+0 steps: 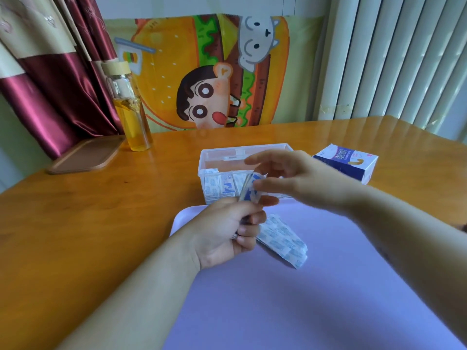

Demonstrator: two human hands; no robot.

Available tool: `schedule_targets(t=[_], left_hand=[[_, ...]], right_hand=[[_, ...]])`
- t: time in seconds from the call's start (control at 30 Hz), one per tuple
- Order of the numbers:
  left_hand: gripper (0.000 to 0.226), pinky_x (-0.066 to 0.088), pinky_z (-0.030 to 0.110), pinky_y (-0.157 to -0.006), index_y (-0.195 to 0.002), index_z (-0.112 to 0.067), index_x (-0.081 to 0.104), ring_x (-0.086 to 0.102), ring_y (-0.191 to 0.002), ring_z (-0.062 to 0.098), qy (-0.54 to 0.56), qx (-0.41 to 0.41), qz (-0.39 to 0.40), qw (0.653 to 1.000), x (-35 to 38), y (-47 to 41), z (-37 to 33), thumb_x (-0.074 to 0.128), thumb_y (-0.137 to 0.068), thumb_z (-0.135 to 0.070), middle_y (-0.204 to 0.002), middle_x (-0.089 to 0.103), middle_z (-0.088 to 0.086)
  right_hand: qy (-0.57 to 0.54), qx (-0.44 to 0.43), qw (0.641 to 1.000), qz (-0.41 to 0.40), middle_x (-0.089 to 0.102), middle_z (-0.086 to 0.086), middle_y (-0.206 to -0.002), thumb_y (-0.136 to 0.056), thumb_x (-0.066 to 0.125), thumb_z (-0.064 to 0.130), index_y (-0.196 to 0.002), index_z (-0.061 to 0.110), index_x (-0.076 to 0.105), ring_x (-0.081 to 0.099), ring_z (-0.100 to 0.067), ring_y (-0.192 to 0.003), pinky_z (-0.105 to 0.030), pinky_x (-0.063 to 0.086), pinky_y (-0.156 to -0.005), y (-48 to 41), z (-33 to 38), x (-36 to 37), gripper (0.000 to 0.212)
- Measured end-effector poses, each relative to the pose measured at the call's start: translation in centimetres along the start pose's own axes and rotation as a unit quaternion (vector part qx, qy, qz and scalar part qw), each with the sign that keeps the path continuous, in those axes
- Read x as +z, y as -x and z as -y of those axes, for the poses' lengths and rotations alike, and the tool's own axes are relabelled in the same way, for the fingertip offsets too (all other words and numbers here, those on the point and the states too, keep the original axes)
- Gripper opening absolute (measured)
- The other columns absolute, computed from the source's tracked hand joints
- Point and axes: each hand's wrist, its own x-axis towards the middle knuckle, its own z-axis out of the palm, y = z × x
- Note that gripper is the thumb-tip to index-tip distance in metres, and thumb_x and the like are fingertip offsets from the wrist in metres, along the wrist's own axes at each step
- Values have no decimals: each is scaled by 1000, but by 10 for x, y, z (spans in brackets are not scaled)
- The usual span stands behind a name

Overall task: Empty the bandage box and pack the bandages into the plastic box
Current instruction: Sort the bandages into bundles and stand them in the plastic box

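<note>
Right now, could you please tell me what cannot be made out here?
In the head view:
The right hand is motion-blurred, so whether it pinches a bandage is unclear.
The bunch of bandages is partly covered by the left hand gripping it, hiding the count.
The plastic box has its right part behind the right hand.
The bandage box shows no inside.

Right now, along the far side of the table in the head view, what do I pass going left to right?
From the left: brown wooden board → glass bottle of yellow liquid → clear plastic box → bandage box. Left out: left hand gripping bandages and right hand, both overlapping that box.
</note>
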Motion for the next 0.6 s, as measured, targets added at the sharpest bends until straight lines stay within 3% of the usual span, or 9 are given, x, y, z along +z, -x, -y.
schedule_targets(t=[0.07,0.13,0.23,0.3,0.4,0.43,0.5,0.57,0.6], left_hand=[[22,16,17,-43,-89,-12,64,22,-46,5,-22,2,10,1000,0,0,-3,43,-95,-7,-57,39,-4],[18,21,15,-41,-92,-13,62,27,-44,5,-47,23,-5,999,2,-3,-11,45,-95,-8,-58,45,-4],[18,41,18,-48,-103,-18,62,49,-49,7,-167,99,-74,978,1,-12,-33,45,-97,-14,-76,63,-3],[19,52,25,-64,-98,-27,60,64,-66,7,-340,146,-118,922,-4,-19,-52,43,-99,-22,-93,68,-5],[29,51,40,-81,-89,-26,67,66,-86,20,-517,168,-143,827,-14,-37,-80,41,-97,-36,-97,70,3],[33,49,41,-82,-83,-26,68,65,-86,22,-537,155,-142,817,-19,-50,-88,41,-95,-40,-97,70,4],[28,48,31,-73,-69,-28,66,61,-75,13,-564,82,-155,807,-29,-88,-101,52,-87,-44,-97,71,1],[28,45,27,-66,-54,-25,63,56,-64,5,-596,-14,-154,788,-39,-125,-106,68,-78,-38,-83,70,1],[33,43,28,-71,-43,-23,63,55,-63,4,-604,-54,-138,783,-44,-140,-104,76,-71,-35,-72,68,-3]], right_hand=[[64,2,998,17,68,7,-85,-87,63,12,-104,20,67,59,-2,-75,-18,48,-73,-7,2,-11,19],[110,-8,994,26,70,9,-76,-87,64,12,-92,21,69,57,-2,-65,-17,47,-63,-17,6,-16,11],[121,-25,991,-44,67,8,-71,-86,64,10,-86,17,64,57,3,-53,-10,43,-52,-40,11,-29,7],[139,-26,985,-95,66,5,-74,-87,63,9,-84,18,60,55,3,-48,-8,41,-46,-60,9,-37,10],[187,9,978,-94,66,2,-77,-86,62,7,-90,17,59,52,1,-43,-9,38,-39,-91,-3,-47,10],[204,25,976,-77,65,3,-75,-86,62,6,-92,17,60,52,1,-41,-9,37,-38,-99,-7,-48,12],[250,47,966,-43,66,1,-77,-86,59,6,-92,19,60,53,-1,-45,-8,37,-37,-113,-17,-48,15],[292,64,954,-4,69,-3,-79,-87,56,6,-93,21,61,55,-6,-51,-8,37,-36,-124,-26,-47,17],[310,74,948,22,68,-3,-75,-87,54,6,-94,21,60,55,-8,-51,-8,37,-36,-128,-30,-46,18]])
